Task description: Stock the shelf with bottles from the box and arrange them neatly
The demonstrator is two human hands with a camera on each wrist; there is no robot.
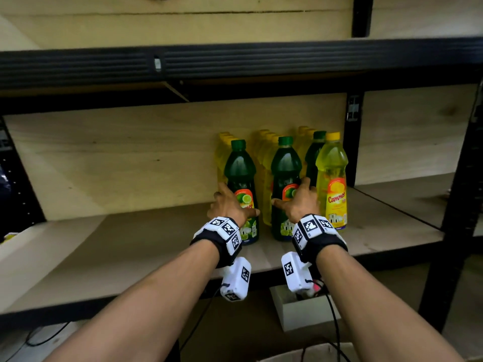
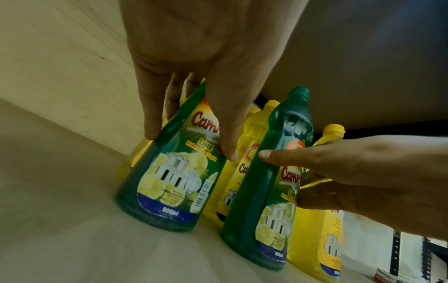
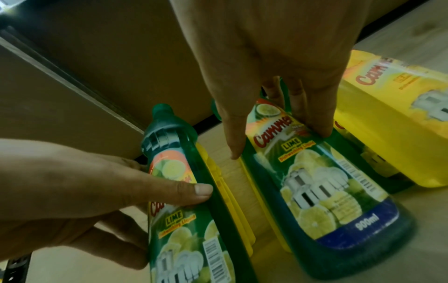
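Note:
Two green lime dish-liquid bottles stand upright at the front of the wooden shelf [image 1: 117,246]. My left hand [image 1: 237,201] holds the left green bottle [image 1: 241,173] at its label, thumb on the front and fingers round its left side [image 2: 190,142]. My right hand [image 1: 290,192] holds the middle green bottle [image 1: 286,168] the same way, thumb to the left and fingers on the right side [image 3: 278,142]. A yellow bottle [image 1: 332,178] stands to the right of it, with a third green bottle [image 1: 313,155] behind. Rows of yellow bottles [image 1: 261,152] fill the back.
The shelf's left half is bare board up to the plywood back wall [image 1: 130,152]. A black beam [image 1: 235,64] runs overhead and a black post [image 1: 350,145] stands right of the bottles. Below the shelf lie a grey block [image 1: 300,314], cables and a cardboard box edge [image 1: 326,352].

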